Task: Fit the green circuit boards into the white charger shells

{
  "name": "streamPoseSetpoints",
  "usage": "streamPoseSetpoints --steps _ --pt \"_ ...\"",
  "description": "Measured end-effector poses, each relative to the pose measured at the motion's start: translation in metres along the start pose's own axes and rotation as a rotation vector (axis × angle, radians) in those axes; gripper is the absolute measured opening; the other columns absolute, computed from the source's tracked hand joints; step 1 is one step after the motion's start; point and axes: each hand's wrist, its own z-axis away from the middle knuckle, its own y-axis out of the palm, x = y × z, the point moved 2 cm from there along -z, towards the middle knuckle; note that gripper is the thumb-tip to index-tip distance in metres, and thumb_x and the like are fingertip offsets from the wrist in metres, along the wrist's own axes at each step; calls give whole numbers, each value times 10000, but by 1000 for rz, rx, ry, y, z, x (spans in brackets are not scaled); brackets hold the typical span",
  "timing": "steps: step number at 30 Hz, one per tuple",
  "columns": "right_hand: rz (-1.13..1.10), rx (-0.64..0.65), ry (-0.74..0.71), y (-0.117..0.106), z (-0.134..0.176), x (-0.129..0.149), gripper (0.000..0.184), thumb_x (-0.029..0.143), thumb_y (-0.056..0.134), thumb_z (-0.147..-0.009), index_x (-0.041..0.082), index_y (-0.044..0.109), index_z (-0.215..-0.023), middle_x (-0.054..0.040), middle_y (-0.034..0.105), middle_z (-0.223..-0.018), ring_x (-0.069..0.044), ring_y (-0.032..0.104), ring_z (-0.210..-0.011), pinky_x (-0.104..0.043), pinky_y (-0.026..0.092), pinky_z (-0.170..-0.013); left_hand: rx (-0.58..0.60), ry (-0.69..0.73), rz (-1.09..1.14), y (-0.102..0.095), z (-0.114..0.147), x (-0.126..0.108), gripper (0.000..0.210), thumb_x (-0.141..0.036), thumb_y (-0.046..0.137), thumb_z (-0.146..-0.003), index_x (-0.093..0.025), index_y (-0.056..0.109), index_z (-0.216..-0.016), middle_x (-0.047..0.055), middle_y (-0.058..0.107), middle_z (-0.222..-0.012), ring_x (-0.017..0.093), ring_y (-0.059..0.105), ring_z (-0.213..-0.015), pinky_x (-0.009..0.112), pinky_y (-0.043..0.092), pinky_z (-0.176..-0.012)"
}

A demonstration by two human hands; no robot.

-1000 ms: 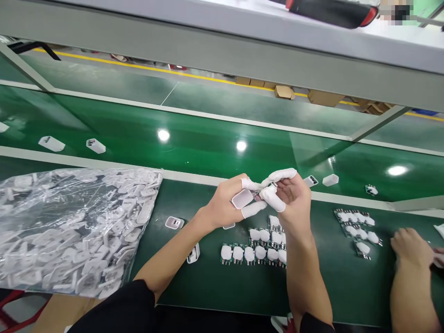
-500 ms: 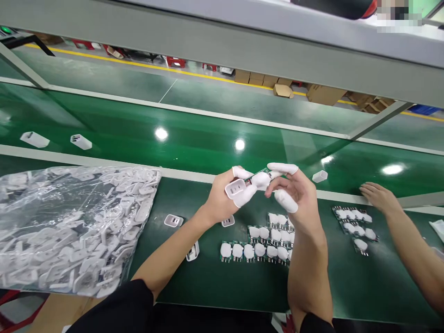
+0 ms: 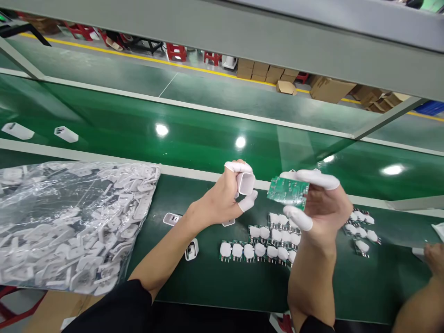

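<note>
- Far left, on a glossy green strip (image 3: pixel 197 141): two white casings (image 3: pixel 66 134), smooth, elongated, flat-sided, lying down.
- Near left: bag (image 3: pixel 81 190) of clear, crinkled plastic film, holding a loose jumble of white plastic pieces (image 3: pixel 93 263), hard, thin-edged, round-cornered.
- Right of bag, on the dark green table (image 3: pixel 208 286): white caps (image 3: pixel 192 249), rounded rectangles; slots visible in one, hollow side showing on another, a third partly hidden by the left hand.
- Left hand (image 3: pixel 227 192): clamped on a white plastic shell (image 3: pixel 247 184), raised above table; squarish open end in view, pale inner walls visible; white covers on fingertips.
- Below and between both hands: rows of small green boards (image 3: pixel 256 251), topped with soft-looking white lumps, metal pins at near edge.
- Right hand (image 3: pixel 322 203): thumb and fingers clamped on a flat, shiny green circuit board (image 3: pixel 287 192), near the shell, apart from it.
- Farther right: second board group (image 3: pixel 360 231), similar white lumps.
- Right edge: co-worker's hand (image 3: pixel 435 255), blurred; grip cannot be told.
</note>
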Motion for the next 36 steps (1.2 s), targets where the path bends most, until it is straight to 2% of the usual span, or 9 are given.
streamPoseSetpoints --steps 4,7,10,13,19,26,30,36 --pt "34 117 -28 8 7 2 606 342 1055 -755 363 823 -1315 -74 874 -1126 -374 841 -1135 -633 732 -981 23 139 -93 -11 -4 -6 449 -177 718 -1003 -255 427 -1336 89 573 -1213 240 597 -1038 412 549 -864" --pt "22 137 -47 14 10 0 634 338 1059 -754 368 818 -1339 -79 879 -1162 -386 833 -1182 -656 717 -1017 -11 208 -175 -12 -5 -11 448 -174 738 -1002 -245 450 -1337 94 585 -1191 253 566 -1031 419 531 -859" --pt "11 152 -54 18 11 2 633 302 1046 -768 381 814 -1352 -67 882 -1181 -380 837 -1181 -642 734 -986 -17 203 -209 -11 -5 -14 425 -221 751 -1020 -242 446 -1315 94 593 -1178 246 542 -991 411 516 -831" --pt "35 195 -66 21 11 3 660 255 1032 -779 395 802 -1382 -60 879 -1232 -359 841 -1151 -613 743 -946 -4 193 -225 -11 -6 -15 411 -244 742 -1030 -242 446 -1315 102 597 -1193 261 551 -1032 413 517 -835" --pt "37 259 -85 22 12 2 729 172 1006 -795 416 772 -1441 -47 862 -1323 -333 824 -1165 -581 710 -964 -8 208 -185 -12 -7 -14 415 -307 763 -1041 -245 459 -1316 100 596 -1173 266 564 -1048 403 512 -819" --pt "58 270 -111 22 10 2 749 151 1001 -794 404 765 -1459 -56 861 -1324 -333 816 -1156 -562 698 -924 12 205 -231 -11 -7 -15 355 -252 735 -1028 -242 449 -1238 100 591 -1148 264 540 -1030 406 513 -824" --pt "83 279 -133 23 9 4 724 151 987 -808 394 770 -1455 -60 862 -1303 -333 814 -1138 -555 701 -897 9 221 -272 -11 -6 -16 395 -197 707 -1002 -235 444 -1295 109 591 -1176 266 540 -1035 402 518 -811" --pt "147 249 -172 24 6 6 677 164 991 -817 383 789 -1426 -71 836 -1256 -328 809 -1137 -554 709 -940 12 208 -329 -10 -5 -18 388 -167 678 -1020 -231 430 -1312 123 619 -1203 272 557 -1061 417 535 -813"
